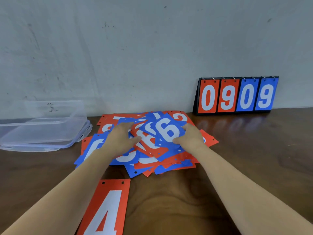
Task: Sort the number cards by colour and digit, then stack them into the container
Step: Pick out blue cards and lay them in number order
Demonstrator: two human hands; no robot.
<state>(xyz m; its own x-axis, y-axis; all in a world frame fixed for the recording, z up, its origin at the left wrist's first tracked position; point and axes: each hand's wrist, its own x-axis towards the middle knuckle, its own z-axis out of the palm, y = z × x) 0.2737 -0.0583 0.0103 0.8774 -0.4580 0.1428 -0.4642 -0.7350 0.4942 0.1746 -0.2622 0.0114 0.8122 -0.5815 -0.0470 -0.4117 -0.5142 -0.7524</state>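
A loose heap of red and blue number cards (149,160) lies on the brown table near the wall. My left hand (121,138) rests on the heap's left side, thumb against a red card. My right hand (191,137) pinches the right edge of a blue card with a white 6 (167,131), which lies tilted on top of the heap. A single red card with a white 4 (105,207) lies apart at the front of the table. The clear plastic container (40,131) stands at the left against the wall.
A black flip scoreboard (237,95) showing red 0 9 and blue 0 9 stands against the wall at the right. The grey wall closes off the back. Bare wooden tabletop (254,150) stretches to the right and front.
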